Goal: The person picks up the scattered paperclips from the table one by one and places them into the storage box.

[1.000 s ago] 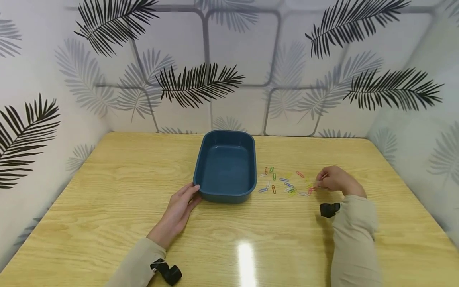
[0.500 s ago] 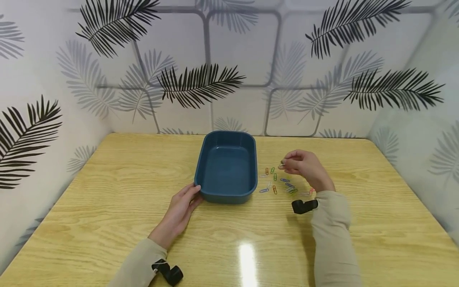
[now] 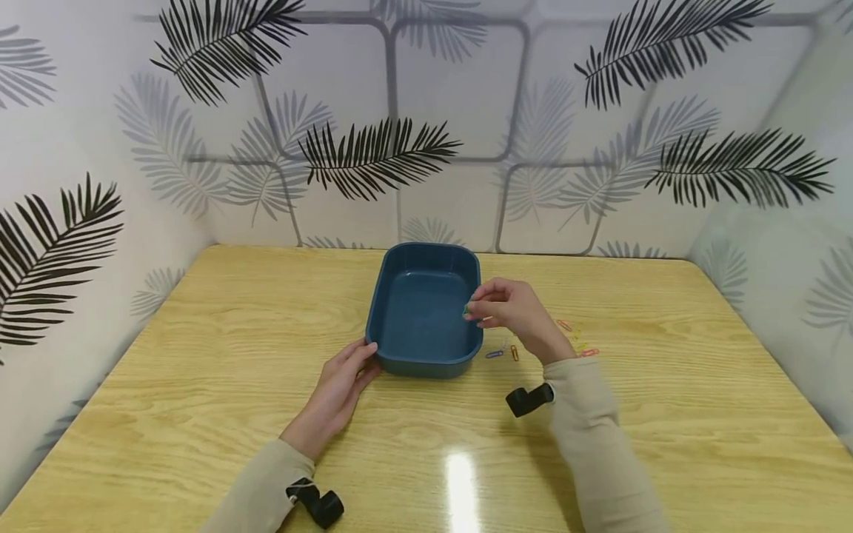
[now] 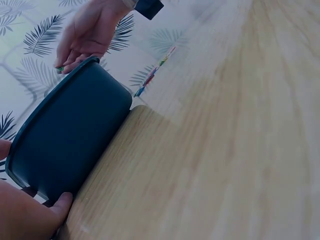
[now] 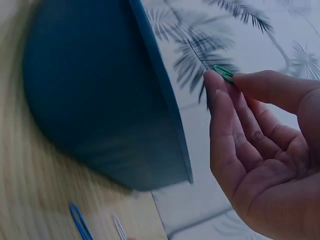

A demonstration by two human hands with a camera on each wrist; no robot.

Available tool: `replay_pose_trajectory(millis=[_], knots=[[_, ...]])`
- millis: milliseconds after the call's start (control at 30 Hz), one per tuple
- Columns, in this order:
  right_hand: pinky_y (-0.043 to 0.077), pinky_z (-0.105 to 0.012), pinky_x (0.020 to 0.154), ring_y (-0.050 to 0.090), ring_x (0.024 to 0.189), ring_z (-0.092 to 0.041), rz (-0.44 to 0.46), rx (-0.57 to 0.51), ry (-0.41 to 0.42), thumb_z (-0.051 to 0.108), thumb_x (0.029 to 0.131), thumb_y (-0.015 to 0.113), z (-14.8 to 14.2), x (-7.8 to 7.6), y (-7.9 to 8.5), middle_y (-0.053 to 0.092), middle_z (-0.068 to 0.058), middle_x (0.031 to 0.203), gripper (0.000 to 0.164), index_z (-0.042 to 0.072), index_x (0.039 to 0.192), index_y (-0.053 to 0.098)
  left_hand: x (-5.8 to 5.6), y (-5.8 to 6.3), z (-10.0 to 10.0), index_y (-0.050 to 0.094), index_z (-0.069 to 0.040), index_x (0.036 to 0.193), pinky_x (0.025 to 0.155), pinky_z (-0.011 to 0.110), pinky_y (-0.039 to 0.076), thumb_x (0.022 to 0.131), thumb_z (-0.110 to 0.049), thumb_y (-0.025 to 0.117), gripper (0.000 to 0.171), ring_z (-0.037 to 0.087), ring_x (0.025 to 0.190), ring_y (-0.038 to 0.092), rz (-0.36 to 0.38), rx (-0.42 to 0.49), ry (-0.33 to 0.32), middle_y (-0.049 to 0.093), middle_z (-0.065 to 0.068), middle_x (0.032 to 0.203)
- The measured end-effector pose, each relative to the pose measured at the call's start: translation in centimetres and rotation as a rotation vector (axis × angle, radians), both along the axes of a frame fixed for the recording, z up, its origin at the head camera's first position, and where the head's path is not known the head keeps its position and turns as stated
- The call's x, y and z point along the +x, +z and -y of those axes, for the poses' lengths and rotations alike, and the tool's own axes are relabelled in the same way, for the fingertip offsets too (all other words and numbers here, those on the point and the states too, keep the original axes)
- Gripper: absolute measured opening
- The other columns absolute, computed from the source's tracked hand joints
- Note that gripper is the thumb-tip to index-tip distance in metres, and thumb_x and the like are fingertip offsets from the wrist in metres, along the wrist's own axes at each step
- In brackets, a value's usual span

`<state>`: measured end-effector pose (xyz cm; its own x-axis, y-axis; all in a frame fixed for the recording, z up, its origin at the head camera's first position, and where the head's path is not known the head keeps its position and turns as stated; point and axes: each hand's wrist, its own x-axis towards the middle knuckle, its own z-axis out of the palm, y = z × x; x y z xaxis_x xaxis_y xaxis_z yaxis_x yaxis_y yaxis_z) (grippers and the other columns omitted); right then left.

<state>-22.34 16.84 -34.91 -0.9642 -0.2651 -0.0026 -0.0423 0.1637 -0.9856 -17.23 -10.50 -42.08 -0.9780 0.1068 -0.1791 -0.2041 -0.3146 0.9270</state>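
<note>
A dark blue plastic bin (image 3: 426,318) stands on the wooden table, its inside bare. My left hand (image 3: 343,385) holds the near left corner, thumb over the rim and fingers lower against the wall, as the left wrist view also shows. Over the bin's right rim, my right hand (image 3: 516,314) pinches a green paper clip (image 5: 223,73) between thumb and fingertips. The clip hangs above the rim in the right wrist view. A blue paper clip (image 3: 494,354) and an orange paper clip (image 3: 514,353) lie right of the bin, with others partly hidden by the right hand.
Pink and yellow paper clips, among them a pink one (image 3: 589,353), lie farther right on the table (image 3: 666,414). A leaf-patterned wall (image 3: 453,200) rises behind the table's back edge.
My right hand has moved left from the far side of the scattered clips to the bin's right rim, carrying a green clip. My left hand stays at the bin's corner.
</note>
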Motion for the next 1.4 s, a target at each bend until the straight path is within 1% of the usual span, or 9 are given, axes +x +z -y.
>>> replay_pose_trajectory(millis=[67, 167, 267, 467, 567, 933, 1133, 1200, 1400], knots=[[0.06, -0.031, 0.073, 0.069, 0.083, -0.021, 0.012, -0.018, 0.014, 0.003, 0.091, 0.065, 0.7, 0.2, -0.1, 0.068, -0.008, 0.089, 0.01, -0.003, 0.098, 0.061, 0.0, 0.0, -0.1, 0.038, 0.007, 0.144, 0.105, 0.034, 0.041, 0.101, -0.012, 0.05, 0.048, 0.022, 0.119, 0.047, 0.003, -0.003, -0.001, 0.04, 0.021, 0.143], [0.06, -0.03, 0.072, 0.069, 0.081, -0.017, 0.023, -0.026, 0.03, 0.001, 0.091, 0.065, 1.4, 0.4, -0.2, 0.068, -0.008, 0.089, 0.01, -0.003, 0.098, 0.061, -0.1, 0.0, -0.1, 0.038, 0.007, 0.144, 0.105, 0.034, 0.042, 0.101, -0.012, 0.05, 0.049, 0.023, 0.12, 0.047, 0.007, -0.005, 0.002, 0.04, 0.021, 0.143], [0.06, -0.03, 0.071, 0.069, 0.081, -0.017, 0.021, -0.011, 0.035, 0.001, 0.091, 0.065, 2.0, 0.5, -0.3, 0.068, -0.008, 0.089, 0.01, -0.004, 0.099, 0.061, -0.1, 0.0, -0.1, 0.038, 0.007, 0.144, 0.105, 0.034, 0.042, 0.101, -0.013, 0.05, 0.049, 0.023, 0.12, 0.047, 0.007, -0.009, 0.003, 0.04, 0.02, 0.143], [0.059, -0.031, 0.07, 0.068, 0.082, -0.019, -0.031, 0.1, 0.038, 0.006, 0.092, 0.066, 2.6, 0.7, -0.3, 0.07, -0.007, 0.087, 0.012, -0.003, 0.099, 0.065, -0.2, 0.1, -0.1, 0.04, 0.007, 0.143, 0.104, 0.033, 0.043, 0.101, -0.012, 0.05, 0.047, 0.02, 0.117, 0.049, 0.003, -0.013, 0.005, 0.041, 0.02, 0.141], [0.058, -0.031, 0.069, 0.067, 0.082, -0.02, -0.047, 0.134, 0.037, 0.008, 0.092, 0.066, 2.7, 0.7, -0.3, 0.07, -0.007, 0.086, 0.013, -0.002, 0.1, 0.066, -0.2, 0.1, -0.1, 0.04, 0.007, 0.142, 0.104, 0.032, 0.043, 0.101, -0.011, 0.049, 0.046, 0.018, 0.114, 0.051, -0.002, -0.012, 0.008, 0.041, 0.02, 0.14], [0.059, -0.032, 0.07, 0.066, 0.082, -0.02, -0.045, 0.176, 0.041, 0.009, 0.092, 0.066, 2.8, 0.6, -0.4, 0.07, -0.007, 0.087, 0.015, -0.002, 0.102, 0.067, -0.3, 0.0, -0.1, 0.042, 0.008, 0.141, 0.102, 0.031, 0.045, 0.101, -0.01, 0.049, 0.044, 0.014, 0.107, 0.053, -0.011, -0.01, 0.013, 0.043, 0.02, 0.137], [0.059, -0.032, 0.071, 0.066, 0.084, -0.021, -0.042, 0.189, 0.042, 0.009, 0.093, 0.065, 2.7, 0.5, -0.4, 0.07, -0.008, 0.09, 0.02, -0.005, 0.107, 0.066, -0.4, 0.0, -0.2, 0.042, 0.008, 0.14, 0.103, 0.032, 0.044, 0.101, -0.011, 0.049, 0.044, 0.016, 0.11, 0.052, -0.003, -0.015, 0.018, 0.043, 0.02, 0.138], [0.059, -0.032, 0.071, 0.066, 0.085, -0.022, -0.04, 0.196, 0.044, 0.009, 0.093, 0.065, 2.7, 0.5, -0.5, 0.069, -0.008, 0.091, 0.022, -0.006, 0.11, 0.065, -0.4, 0.0, -0.2, 0.042, 0.008, 0.14, 0.104, 0.032, 0.043, 0.101, -0.012, 0.049, 0.044, 0.017, 0.113, 0.05, -0.001, -0.018, 0.02, 0.043, 0.02, 0.138], [0.059, -0.034, 0.073, 0.065, 0.092, -0.032, -0.029, 0.203, 0.052, 0.008, 0.093, 0.065, 2.8, 0.4, -0.4, 0.069, -0.008, 0.093, 0.026, -0.007, 0.114, 0.063, -0.4, 0.0, -0.2, 0.041, 0.008, 0.141, 0.104, 0.031, 0.043, 0.102, -0.012, 0.048, 0.045, 0.021, 0.119, 0.046, 0.005, -0.02, 0.02, 0.042, 0.021, 0.14]])
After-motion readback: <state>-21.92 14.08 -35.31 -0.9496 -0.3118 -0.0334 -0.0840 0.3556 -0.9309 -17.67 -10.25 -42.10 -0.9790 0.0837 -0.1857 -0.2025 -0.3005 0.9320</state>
